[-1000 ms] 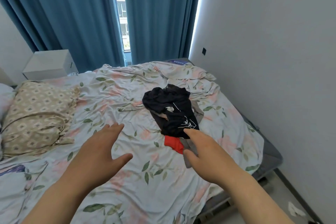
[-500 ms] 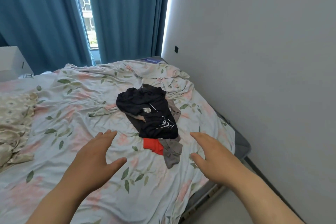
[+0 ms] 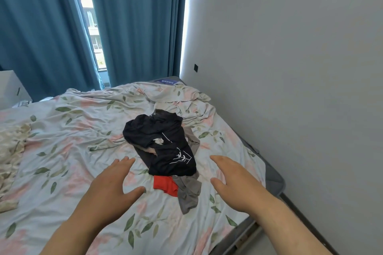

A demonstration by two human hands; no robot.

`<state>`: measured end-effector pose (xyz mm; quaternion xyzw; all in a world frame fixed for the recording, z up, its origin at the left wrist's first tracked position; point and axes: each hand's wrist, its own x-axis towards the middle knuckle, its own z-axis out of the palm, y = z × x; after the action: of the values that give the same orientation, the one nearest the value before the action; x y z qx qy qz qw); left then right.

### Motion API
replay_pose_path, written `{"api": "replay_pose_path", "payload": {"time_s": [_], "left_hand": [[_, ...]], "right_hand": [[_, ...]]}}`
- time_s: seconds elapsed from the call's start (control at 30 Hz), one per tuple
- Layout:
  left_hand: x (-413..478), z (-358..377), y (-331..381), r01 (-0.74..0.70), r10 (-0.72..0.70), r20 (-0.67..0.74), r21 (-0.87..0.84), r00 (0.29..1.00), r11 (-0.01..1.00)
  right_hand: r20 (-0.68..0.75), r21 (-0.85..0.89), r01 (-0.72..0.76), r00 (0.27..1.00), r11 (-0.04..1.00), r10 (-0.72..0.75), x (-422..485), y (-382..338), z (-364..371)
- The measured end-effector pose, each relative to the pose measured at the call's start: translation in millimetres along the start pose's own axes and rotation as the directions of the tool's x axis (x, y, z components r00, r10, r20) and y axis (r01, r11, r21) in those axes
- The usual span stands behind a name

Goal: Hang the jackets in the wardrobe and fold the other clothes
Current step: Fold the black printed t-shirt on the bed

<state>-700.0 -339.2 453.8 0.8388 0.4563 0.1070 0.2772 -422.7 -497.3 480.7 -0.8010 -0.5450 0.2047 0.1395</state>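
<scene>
A small heap of clothes lies on the bed's floral sheet (image 3: 62, 151). On top is a crumpled black garment (image 3: 163, 143) with a white line print. Under it are a grey garment (image 3: 189, 192) and a red piece (image 3: 164, 184) sticking out toward me. My left hand (image 3: 109, 186) hovers palm down just left of the heap, fingers straight and spread, holding nothing. My right hand (image 3: 234, 180) hovers at the heap's right side, also flat and empty. Neither hand touches the clothes.
A white wall (image 3: 290, 68) runs close along the bed's right side. Blue curtains (image 3: 134, 27) hang behind the bed, with a window gap. A patterned pillow (image 3: 10, 155) lies at the left edge, and a white nightstand (image 3: 10, 89) stands beyond it.
The view has turned right and come closer to the heap. My right hand moved from over the clothes to their right side, so both hands now flank the heap.
</scene>
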Motion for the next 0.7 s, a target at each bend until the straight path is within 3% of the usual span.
{"api": "replay_pose_path", "payload": {"time_s": [0.37,0.47,0.7], "left_hand": [[99.4,103.6,44.9,0.252,-0.250,0.042,-0.030,0.967,0.967],[128.0,131.2,46.9,0.307,-0.303,0.049,-0.127,0.952,0.943],[173.8,228.3,14.2,0.463,-0.437,0.156,-0.260,0.886,0.847]], "right_hand": [[0.138,0.108,0.065,0.987,0.992,-0.079,137.7,123.4,-1.0],[0.197,0.125,0.075,0.975,0.989,-0.099,171.6,153.0,15.0],[0.353,0.241,-0.082,0.936,0.967,-0.008,249.0,201.8,115.6]]}}
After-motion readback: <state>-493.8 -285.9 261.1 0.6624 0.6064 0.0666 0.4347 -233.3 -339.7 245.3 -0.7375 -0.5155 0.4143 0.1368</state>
